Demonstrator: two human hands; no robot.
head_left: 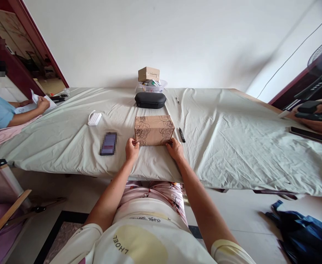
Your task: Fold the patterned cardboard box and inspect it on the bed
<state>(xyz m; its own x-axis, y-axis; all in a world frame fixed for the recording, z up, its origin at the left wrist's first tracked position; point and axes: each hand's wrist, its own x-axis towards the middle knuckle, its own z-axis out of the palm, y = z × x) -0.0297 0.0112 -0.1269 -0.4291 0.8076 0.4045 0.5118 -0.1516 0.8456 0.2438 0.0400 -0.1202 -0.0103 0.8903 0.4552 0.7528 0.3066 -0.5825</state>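
A brown cardboard box (154, 132) with black scribbled loops drawn near its corners rests on the cloth-covered table in front of me. My left hand (132, 148) pinches its near left corner, fingers closed. At the near right corner, my right hand (175, 149) grips the box the same way. Just right of the box lies a black marker (182, 135). To the left of my left hand is a phone (108, 143), its screen partly blurred out. A white ribbed object with a strap (95, 118) sits beyond the phone.
Behind the box stand a black zip case (150, 100), a clear plastic tub (161, 87) and a smaller cardboard box (149, 74) on top. A pen (178, 100) lies to their right. One person at left holds papers (36, 103); another's hands at right hold a dark device (311, 108).
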